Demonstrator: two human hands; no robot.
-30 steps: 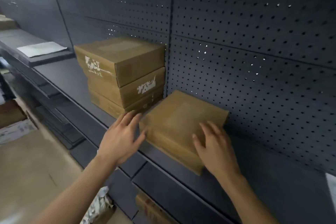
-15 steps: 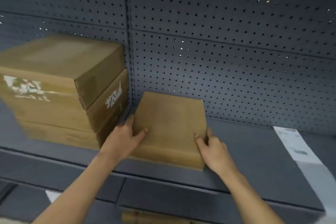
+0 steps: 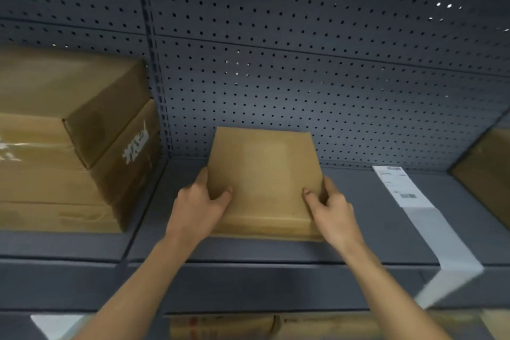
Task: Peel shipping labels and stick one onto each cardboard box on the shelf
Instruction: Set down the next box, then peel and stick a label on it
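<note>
A flat brown cardboard box lies on the grey shelf, square to the front edge. My left hand grips its left side, thumb on top. My right hand grips its right side the same way. No label shows on the box's top. A long white strip of shipping labels lies on the shelf to the right, its tail hanging over the front edge.
A stack of three cardboard boxes stands at the left, close to the flat box. Another box is at the far right edge. Grey pegboard backs the shelf. More cardboard sits on the shelf below.
The view has swung right and now faces the shelf. Both hands went from resting on the box to gripping its sides, and the box has been turned square to the shelf edge.
</note>
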